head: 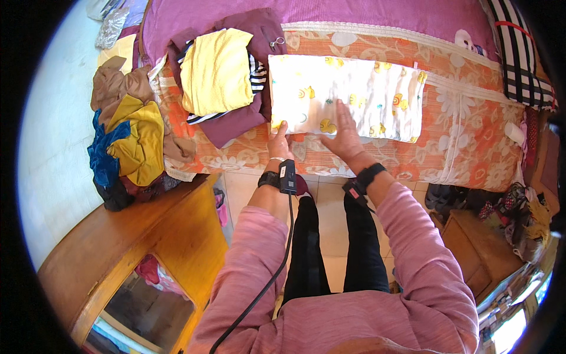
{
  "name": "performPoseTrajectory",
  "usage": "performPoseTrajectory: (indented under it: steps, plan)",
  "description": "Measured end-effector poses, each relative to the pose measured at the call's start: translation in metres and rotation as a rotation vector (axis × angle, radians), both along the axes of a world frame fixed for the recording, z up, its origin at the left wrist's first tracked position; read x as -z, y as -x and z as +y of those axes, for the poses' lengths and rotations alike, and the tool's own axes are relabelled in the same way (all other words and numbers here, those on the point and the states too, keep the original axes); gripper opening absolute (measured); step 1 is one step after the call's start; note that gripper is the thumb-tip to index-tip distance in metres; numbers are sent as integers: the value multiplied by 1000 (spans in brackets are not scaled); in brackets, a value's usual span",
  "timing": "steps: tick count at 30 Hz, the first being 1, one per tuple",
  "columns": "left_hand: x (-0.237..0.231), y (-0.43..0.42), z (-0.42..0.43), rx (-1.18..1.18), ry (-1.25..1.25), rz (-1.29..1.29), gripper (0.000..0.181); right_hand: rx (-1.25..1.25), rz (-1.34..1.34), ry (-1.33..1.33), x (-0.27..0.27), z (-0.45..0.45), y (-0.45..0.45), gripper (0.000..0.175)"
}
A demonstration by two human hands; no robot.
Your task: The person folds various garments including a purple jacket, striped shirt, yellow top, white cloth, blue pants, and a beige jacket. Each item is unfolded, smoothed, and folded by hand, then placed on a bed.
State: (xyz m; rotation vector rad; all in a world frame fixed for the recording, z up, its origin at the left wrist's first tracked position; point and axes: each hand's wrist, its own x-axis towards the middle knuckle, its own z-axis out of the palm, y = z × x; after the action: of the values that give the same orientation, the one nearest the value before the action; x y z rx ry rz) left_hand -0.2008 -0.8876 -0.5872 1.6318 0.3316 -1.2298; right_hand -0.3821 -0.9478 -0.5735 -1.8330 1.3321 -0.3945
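A white cloth with a yellow duck print [318, 88], folded into a long rectangle, lies on the orange floral bedspread [477, 132]. My left hand [279, 140] touches its near left corner, partly under the edge. Over its near middle part, my right hand [346, 135] lies with fingers extended and thumb apart. Whether the right fingers press on the cloth is hard to tell. Left of the white cloth, a folded yellow cloth [216, 73] rests on a black-and-white striped garment [258, 75] and a maroon garment [236, 121].
Crumpled brown, mustard and blue clothes [137, 137] lie at the left, by a wooden cabinet [177, 230]. A black-and-white checked item [517, 57] is at the far right of the bed. A wooden box-like piece of furniture [477, 252] stands at the lower right.
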Motion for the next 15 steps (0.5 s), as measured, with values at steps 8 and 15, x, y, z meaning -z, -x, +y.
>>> performPoseTrajectory:
  steps: [8, 15]
  plan:
    - [-116, 114, -70, 633, 793, -743, 24, 379, -519, -50, -9, 10, 3, 92]
    - [-113, 157, -48, 1262, 691, -1006, 55, 1123, -1159, -987, 27, 17, 93, 59]
